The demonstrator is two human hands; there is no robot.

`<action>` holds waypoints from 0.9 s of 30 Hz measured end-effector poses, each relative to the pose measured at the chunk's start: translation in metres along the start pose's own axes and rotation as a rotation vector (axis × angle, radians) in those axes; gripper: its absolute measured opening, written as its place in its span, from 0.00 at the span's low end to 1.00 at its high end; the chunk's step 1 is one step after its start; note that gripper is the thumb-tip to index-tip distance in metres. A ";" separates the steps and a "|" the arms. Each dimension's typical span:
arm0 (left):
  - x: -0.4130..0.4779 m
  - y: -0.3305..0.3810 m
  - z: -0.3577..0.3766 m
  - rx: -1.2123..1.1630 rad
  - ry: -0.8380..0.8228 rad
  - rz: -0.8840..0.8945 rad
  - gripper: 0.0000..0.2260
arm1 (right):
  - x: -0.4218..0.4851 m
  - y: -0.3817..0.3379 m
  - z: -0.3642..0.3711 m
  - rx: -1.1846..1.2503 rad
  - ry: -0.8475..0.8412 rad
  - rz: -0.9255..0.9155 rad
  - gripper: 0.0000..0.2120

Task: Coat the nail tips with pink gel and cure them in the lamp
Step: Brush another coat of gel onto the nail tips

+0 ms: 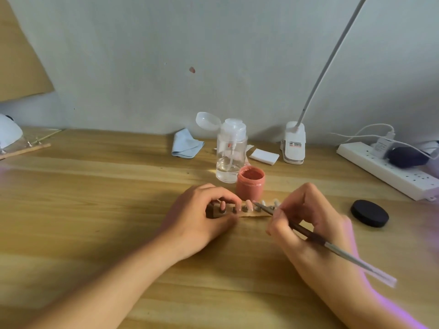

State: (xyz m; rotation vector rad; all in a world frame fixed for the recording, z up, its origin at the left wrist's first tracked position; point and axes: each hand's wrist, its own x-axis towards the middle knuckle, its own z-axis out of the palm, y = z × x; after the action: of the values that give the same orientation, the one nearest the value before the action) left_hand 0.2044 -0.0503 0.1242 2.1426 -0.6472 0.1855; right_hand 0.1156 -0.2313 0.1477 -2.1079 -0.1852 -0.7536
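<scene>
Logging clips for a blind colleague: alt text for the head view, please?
The right hand holds a thin brush, its tip at a pink nail tip on a wooden holder that the left hand steadies. Behind it stand an open jar of pink gel and a clear pump bottle on the wooden table.

Nothing here can be read with certainty. The white clip base of the desk lamp point(294, 143) carries a small label point(295, 145) with a red mark at its left end and a few short lines of dark print, all too small and blurred to make out. The white plug-in adapter point(382, 146) on the power strip point(389, 173) shows faint grey print on its face, which is also illegible.
</scene>
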 end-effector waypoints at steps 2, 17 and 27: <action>0.000 0.001 0.000 -0.013 0.003 0.000 0.09 | 0.000 0.000 0.001 -0.015 -0.027 0.016 0.06; -0.001 0.002 0.000 -0.017 -0.006 -0.007 0.08 | 0.001 -0.001 0.003 -0.086 -0.067 0.008 0.07; -0.001 0.003 0.001 -0.036 -0.004 0.013 0.08 | 0.002 0.001 0.003 -0.034 -0.071 0.017 0.05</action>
State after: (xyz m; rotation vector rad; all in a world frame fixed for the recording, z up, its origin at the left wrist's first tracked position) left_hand 0.2022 -0.0521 0.1257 2.1047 -0.6622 0.1756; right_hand 0.1191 -0.2302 0.1469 -2.1673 -0.1944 -0.6766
